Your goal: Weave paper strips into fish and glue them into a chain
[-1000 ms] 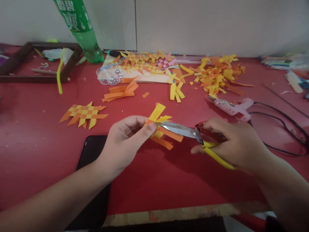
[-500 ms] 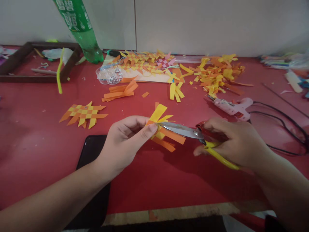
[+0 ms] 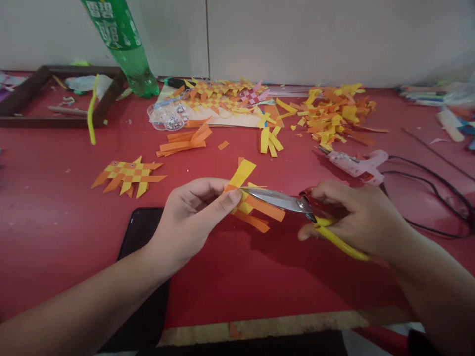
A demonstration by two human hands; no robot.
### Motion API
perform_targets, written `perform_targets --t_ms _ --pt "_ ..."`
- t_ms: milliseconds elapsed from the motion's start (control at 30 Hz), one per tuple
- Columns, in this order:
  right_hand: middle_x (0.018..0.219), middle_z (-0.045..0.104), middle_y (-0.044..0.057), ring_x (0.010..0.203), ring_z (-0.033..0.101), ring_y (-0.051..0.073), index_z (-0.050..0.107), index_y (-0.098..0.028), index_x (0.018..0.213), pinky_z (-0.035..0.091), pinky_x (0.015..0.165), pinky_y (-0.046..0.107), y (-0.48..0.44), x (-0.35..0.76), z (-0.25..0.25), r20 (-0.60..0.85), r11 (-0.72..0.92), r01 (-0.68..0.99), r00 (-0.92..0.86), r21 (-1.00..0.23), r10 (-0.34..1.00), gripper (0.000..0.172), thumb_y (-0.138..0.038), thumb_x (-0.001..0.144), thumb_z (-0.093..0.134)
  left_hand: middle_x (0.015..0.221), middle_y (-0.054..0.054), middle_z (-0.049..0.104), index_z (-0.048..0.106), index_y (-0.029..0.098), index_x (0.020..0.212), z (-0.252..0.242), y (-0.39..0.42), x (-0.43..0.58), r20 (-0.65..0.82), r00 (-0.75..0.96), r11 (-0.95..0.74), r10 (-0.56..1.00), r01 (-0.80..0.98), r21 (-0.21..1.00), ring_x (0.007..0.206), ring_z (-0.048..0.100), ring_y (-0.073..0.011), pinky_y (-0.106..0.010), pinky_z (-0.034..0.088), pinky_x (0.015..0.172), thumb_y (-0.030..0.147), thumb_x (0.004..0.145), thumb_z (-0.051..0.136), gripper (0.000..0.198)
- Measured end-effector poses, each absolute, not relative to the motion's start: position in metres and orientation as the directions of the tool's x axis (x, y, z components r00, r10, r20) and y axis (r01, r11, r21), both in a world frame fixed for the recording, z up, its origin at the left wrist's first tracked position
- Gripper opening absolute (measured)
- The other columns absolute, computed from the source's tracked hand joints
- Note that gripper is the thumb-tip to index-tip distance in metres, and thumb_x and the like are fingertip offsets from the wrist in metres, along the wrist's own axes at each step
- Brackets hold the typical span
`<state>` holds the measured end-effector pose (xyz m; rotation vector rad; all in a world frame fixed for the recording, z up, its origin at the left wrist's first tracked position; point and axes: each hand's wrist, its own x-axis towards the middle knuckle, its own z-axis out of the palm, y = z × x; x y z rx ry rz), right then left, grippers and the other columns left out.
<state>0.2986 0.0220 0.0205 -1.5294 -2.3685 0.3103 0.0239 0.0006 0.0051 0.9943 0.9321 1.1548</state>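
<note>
My left hand (image 3: 193, 217) pinches a small woven piece of yellow and orange paper strips (image 3: 252, 202) above the red table (image 3: 222, 277). Loose strip ends stick out to the right and upward. My right hand (image 3: 356, 217) grips scissors (image 3: 293, 202) with red and yellow handles. The steel blades point left, and their tips meet the paper right by my left thumb. A finished woven fish (image 3: 128, 175) lies flat to the left.
A black phone (image 3: 143, 247) lies under my left wrist. A pink glue gun (image 3: 356, 164) with a black cord, a pile of paper scraps (image 3: 334, 116), more woven pieces (image 3: 218, 96), a green bottle (image 3: 126, 44) and a wooden frame (image 3: 55, 94) stand farther back.
The short yellow strip end beside the blades is gone from the woven piece. My right hand has shifted slightly right with the scissors. My left hand stays put.
</note>
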Motion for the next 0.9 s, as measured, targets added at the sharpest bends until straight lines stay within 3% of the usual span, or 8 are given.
perform_targets --t_ms 467,700,900 --pt "0.050 0.041 -0.008 0.047 0.036 0.009 0.049 -0.022 0.068 0.029 0.044 0.022 0.0210 0.2991 0.0227 0.021 0.337 0.839 -0.364 -0.428 0.931 0.061 -0.078 0.059 0.070 0.074 0.001 0.071 0.076 0.024 0.082 0.0072 -0.0002 0.0254 -0.098 0.134 0.132 0.986 -0.281 0.951 0.069 0.060 -0.0101 -0.020 0.049 0.065 0.028 0.083 0.075 0.004" --pt "0.050 0.042 -0.008 0.046 0.036 0.010 0.050 -0.022 0.070 0.029 0.044 0.023 0.0211 0.2997 0.0238 0.037 0.331 0.862 -0.344 -0.383 0.938 0.065 -0.085 0.060 0.063 0.067 0.001 0.066 0.070 0.020 0.071 0.0053 -0.0007 0.0258 -0.113 0.058 0.124 0.992 -0.228 0.966 0.061 0.056 -0.0099 -0.022 0.046 0.057 0.033 0.079 0.078 0.016" --pt "0.050 0.046 -0.006 0.045 0.037 0.010 0.053 -0.022 0.071 0.030 0.044 0.023 0.0202 0.2987 0.0253 0.068 0.331 0.888 -0.327 -0.319 0.943 0.070 -0.091 0.060 0.055 0.067 0.002 0.066 0.071 0.021 0.073 0.0046 -0.0002 0.0255 -0.105 0.060 0.115 0.993 -0.192 0.975 0.061 0.056 -0.0093 -0.020 0.042 0.053 0.032 0.080 0.077 0.015"
